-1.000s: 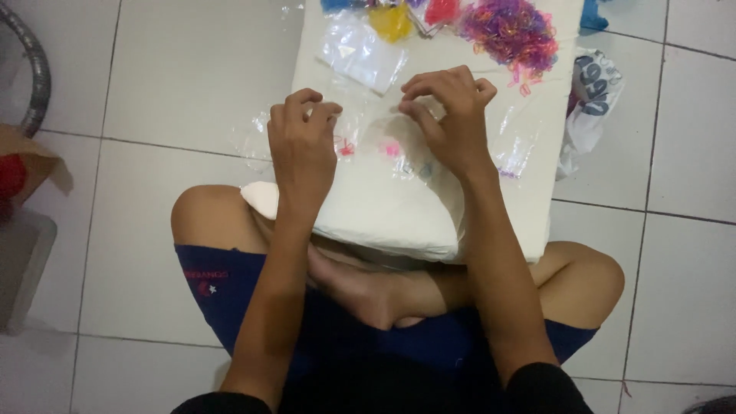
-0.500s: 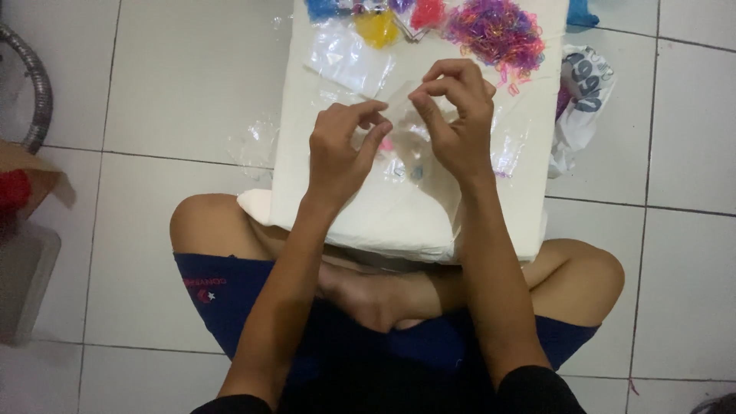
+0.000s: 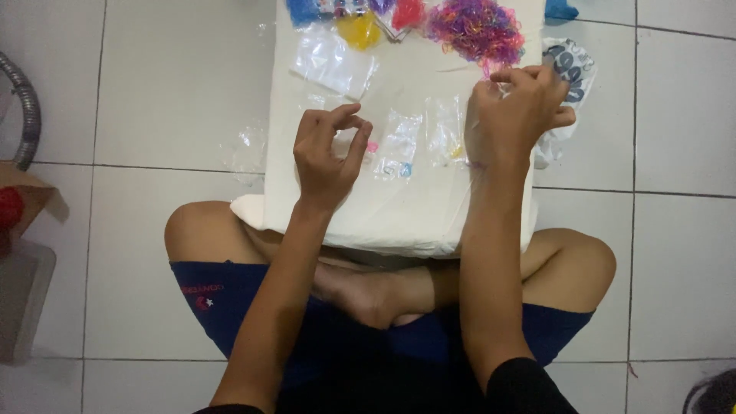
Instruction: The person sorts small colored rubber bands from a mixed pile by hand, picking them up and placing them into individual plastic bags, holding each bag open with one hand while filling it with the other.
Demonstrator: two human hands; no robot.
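Note:
I sit cross-legged with a white cushion-like board (image 3: 399, 218) on my lap. My left hand (image 3: 328, 153) hovers over its left-middle, thumb and forefinger pinched together with nothing visible between them. Just right of it lie two small clear plastic bags (image 3: 399, 146) (image 3: 447, 132) holding a few coloured rubber bands. My right hand (image 3: 517, 107) is at the board's right edge, fingers curled, just below a pile of purple, orange and pink rubber bands (image 3: 475, 29). Whether it holds any bands is hidden.
A stack of empty clear bags (image 3: 330, 61) lies at the board's upper left. Blue (image 3: 304, 9), yellow (image 3: 358, 31) and red (image 3: 408, 14) band packets line the far edge. A printed white plastic bag (image 3: 573, 67) and a clear bag (image 3: 249, 146) lie on the tiled floor.
Both hands were together over the board's middle holding a small clear bag. That bag now lies on the board, my right hand has swung right toward the band pile, and my left hand has drawn back.

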